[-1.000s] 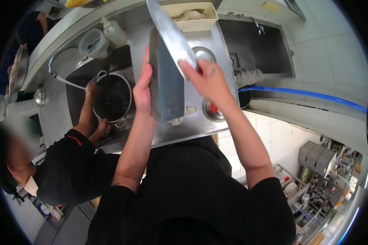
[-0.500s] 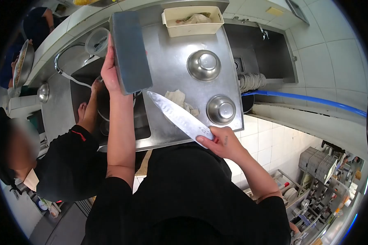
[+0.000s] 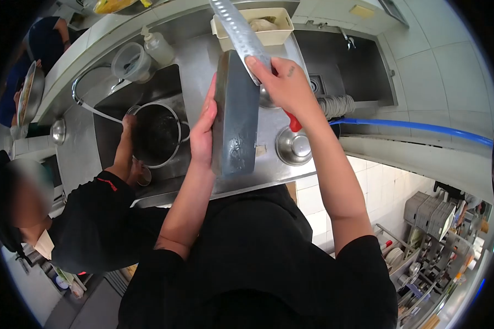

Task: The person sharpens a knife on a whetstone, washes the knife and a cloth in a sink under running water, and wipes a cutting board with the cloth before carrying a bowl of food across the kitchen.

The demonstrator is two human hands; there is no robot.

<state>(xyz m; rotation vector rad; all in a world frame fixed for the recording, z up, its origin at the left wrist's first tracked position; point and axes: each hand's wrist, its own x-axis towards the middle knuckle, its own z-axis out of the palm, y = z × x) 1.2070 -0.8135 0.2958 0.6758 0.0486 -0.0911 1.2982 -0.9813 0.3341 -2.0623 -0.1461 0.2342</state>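
A long dark grey sharpening stone (image 3: 236,120) stands out in front of me above the steel counter, gripped along its left side by my left hand (image 3: 204,129). My right hand (image 3: 282,82) is closed on a large knife (image 3: 239,35) with a red handle, the thumb pressed on the blade. The blade points up and away to the left, across the stone's far end; whether it touches the stone I cannot tell. Behind the blade sits a cream tub (image 3: 280,35) with a cloth-like item inside. One upturned steel bowl (image 3: 295,146) is beside my right wrist.
At the left a person (image 3: 88,219) in black holds a round pot (image 3: 156,134) in the sink. A clear container (image 3: 132,63) and a pump bottle (image 3: 159,49) stand behind it. Another sink (image 3: 357,71) and a blue hose (image 3: 417,125) are at the right.
The stone and my left hand have moved right and nearer since half a second ago. My right hand has lifted the knife from low by the counter's front to the stone's far end.
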